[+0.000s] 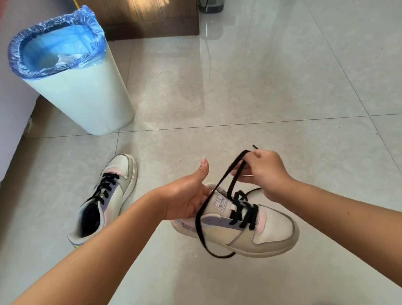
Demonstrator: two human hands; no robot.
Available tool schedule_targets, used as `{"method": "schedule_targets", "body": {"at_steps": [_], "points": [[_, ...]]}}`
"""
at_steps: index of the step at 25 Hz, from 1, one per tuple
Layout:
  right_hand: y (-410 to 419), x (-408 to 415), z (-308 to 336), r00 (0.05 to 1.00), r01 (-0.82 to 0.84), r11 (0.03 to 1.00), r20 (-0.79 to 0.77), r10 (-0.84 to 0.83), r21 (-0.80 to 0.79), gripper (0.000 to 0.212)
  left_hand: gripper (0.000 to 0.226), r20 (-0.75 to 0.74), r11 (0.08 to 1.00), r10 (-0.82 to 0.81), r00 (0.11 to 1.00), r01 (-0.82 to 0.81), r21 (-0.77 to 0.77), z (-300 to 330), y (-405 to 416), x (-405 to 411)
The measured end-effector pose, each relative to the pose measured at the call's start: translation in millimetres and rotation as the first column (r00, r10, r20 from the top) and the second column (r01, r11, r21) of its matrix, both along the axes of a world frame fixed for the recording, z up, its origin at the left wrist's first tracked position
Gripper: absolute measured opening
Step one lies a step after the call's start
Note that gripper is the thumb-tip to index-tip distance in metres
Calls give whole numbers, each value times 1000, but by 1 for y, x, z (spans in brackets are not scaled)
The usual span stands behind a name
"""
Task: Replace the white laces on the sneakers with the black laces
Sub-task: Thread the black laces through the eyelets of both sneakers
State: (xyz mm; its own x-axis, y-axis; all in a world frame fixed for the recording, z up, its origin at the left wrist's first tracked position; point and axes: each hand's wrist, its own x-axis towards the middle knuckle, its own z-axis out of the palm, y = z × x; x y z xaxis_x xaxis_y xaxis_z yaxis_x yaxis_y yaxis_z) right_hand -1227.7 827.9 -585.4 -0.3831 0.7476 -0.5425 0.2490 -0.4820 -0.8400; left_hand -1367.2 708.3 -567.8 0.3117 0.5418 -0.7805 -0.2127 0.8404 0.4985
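Pinching black lace [233, 171], right hand [267, 171]; left hand [187, 195] grips sneaker [250, 225]; tongue label unreadable.

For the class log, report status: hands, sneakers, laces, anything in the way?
Left hand grips held sneaker at the collar. Right hand pinches black lace, pulled taut. Second sneaker on floor, black-laced. Nothing in the way.

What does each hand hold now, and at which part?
The left hand grips the sneaker at its heel collar. The right hand pinches the black lace near its free end, above the shoe.
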Motion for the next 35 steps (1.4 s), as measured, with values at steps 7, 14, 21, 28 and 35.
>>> {"method": "schedule_targets", "body": {"at_steps": [7, 14, 21, 28, 35], "points": [[60, 32, -12, 849, 487, 834, -86, -522, -260, 21, 99, -321, 949, -315, 893, 295, -111, -7, -8, -8], [117, 100, -17, 836, 472, 810, -115, -537, -347, 33, 85, -582, 927, -366, 726, 335, -166, -37, -35, -53], [154, 162, -5, 697, 651, 678, -84, -712, -342, 30, 105, -748, 938, -343, 569, 252, -238, -80, -50, -113], [180, 206, 2, 755, 617, 733, -46, -654, -285, 28, 115, -727, 939, -337, 598, 157, -305, -112, -55, -167], [158, 151, 27, 972, 236, 950, 66, -227, -205, 45, 97, -647, 968, -248, 721, 206, -141, -20, -15, -95]]}}
